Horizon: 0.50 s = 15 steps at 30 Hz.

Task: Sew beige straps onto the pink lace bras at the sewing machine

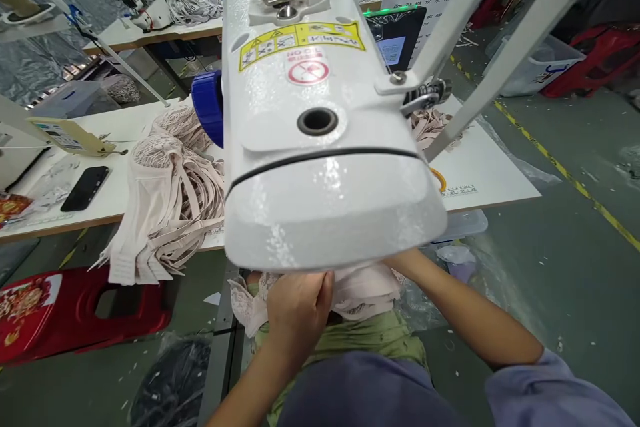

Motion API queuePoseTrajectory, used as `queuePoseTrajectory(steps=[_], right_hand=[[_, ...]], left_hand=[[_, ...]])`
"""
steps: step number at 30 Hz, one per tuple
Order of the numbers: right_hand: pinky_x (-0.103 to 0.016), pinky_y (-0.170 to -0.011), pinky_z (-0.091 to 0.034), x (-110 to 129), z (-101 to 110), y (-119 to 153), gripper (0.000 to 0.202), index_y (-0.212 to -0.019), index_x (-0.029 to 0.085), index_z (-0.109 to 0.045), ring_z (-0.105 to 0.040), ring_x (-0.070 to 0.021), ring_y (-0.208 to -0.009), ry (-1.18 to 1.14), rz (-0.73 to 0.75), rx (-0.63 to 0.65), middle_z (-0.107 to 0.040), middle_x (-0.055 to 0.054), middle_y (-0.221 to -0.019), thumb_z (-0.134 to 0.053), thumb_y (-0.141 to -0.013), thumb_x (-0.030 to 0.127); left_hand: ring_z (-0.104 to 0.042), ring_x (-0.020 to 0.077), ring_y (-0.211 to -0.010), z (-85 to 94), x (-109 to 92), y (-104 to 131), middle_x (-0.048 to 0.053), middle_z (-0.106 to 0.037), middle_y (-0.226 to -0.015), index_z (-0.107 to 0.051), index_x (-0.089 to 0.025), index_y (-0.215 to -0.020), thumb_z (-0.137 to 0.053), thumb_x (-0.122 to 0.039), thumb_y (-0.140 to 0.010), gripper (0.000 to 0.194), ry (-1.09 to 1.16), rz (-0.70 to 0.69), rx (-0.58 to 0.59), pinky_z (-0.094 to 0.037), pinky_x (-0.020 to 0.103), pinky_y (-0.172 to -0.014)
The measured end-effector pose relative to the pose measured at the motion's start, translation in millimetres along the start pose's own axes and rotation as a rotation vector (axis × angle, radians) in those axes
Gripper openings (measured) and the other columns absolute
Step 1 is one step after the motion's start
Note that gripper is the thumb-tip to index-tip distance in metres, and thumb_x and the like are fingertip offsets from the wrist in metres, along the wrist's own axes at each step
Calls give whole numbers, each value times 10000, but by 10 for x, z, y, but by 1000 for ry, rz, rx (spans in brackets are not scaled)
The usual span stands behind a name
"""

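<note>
A large white sewing machine head (325,207) fills the middle of the view. Just below its front end, my left hand (300,303) is closed, thumb pressed against the curled fingers, at the pale pink lace fabric (367,290) lying over my lap. My right forearm reaches in from the right and passes under the machine head, which hides the right hand's fingers. A heap of pale pink bras with straps (167,200) hangs over the table edge left of the machine.
A black phone (85,188) lies on the white table (113,125) at left. A red stool (85,313) stands below it. Metal bars (500,33) rise at the machine's right. More pink fabric (433,127) lies behind them.
</note>
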State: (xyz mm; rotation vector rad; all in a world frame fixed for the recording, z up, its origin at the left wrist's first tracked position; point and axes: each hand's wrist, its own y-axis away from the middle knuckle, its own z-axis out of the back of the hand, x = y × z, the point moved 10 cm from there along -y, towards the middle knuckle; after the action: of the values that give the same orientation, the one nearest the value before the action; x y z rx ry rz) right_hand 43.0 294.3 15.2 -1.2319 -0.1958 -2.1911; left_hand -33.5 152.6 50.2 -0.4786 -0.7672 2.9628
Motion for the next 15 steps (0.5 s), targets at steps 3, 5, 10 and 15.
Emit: queuePoseTrajectory(steps=[3,5,10,15], right_hand=[[-286,-553,-421,-8,-9,3,121,-724,246,-485,-479,-161,-549,-9,-9,7,-520,36,-573,-541,-830,263],[-289,-562,-431,-24,-14,4,91,-748,245,-508,-481,-166,-558,-11,-16,10,-524,32,-575,-541,-829,269],[-305,-581,-444,-53,-35,1,55,-796,251,-554,-507,-184,-582,-26,-26,36,-546,13,-584,-542,-842,279],[-318,-613,-462,-26,-38,-5,79,-862,244,-603,-556,-203,-629,-17,-46,38,-574,6,-609,-539,-863,290]], left_hand=[[-597,156,-466,1,-8,-4,0,-664,-548,-724,-117,-1012,-408,-253,-1008,344,-4,-11,1,-331,303,-497],[-591,155,-461,0,-18,-10,-4,-653,-535,-723,-123,-1000,-404,-254,-1010,345,-9,-20,0,-329,300,-495],[-605,154,-470,2,-40,-24,4,-682,-565,-714,-137,-1005,-403,-254,-1011,333,-27,-31,-8,-340,297,-499],[-590,146,-449,46,-66,-13,-9,-660,-539,-714,-156,-962,-390,-260,-1015,345,-28,-58,-15,-338,295,-492]])
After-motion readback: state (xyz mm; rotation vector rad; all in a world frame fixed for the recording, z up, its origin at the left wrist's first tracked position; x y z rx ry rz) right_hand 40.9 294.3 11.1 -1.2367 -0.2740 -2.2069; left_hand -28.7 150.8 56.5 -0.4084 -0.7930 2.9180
